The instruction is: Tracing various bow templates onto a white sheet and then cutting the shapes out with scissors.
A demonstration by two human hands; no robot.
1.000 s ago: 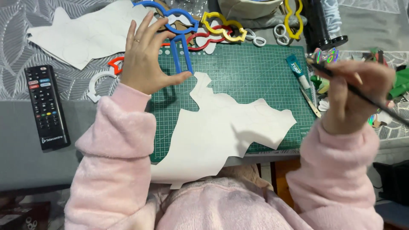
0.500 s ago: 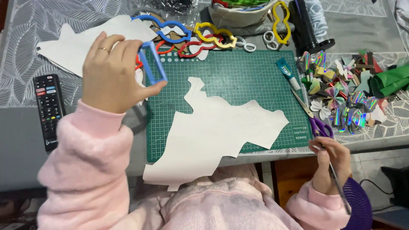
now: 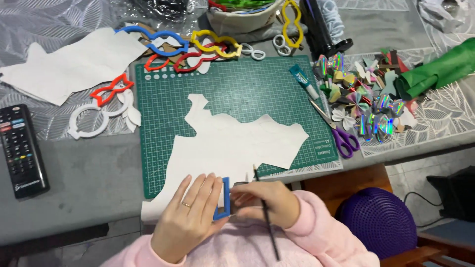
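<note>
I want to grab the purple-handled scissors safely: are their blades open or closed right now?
Closed. The scissors lie flat at the cutting mat's right edge, blades together in one thin line pointing up-left toward the glue tube, handles nearest the table edge.

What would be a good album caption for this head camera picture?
Left hand pressing a blue template onto white sheet, right hand holding a dark pencil.
</note>
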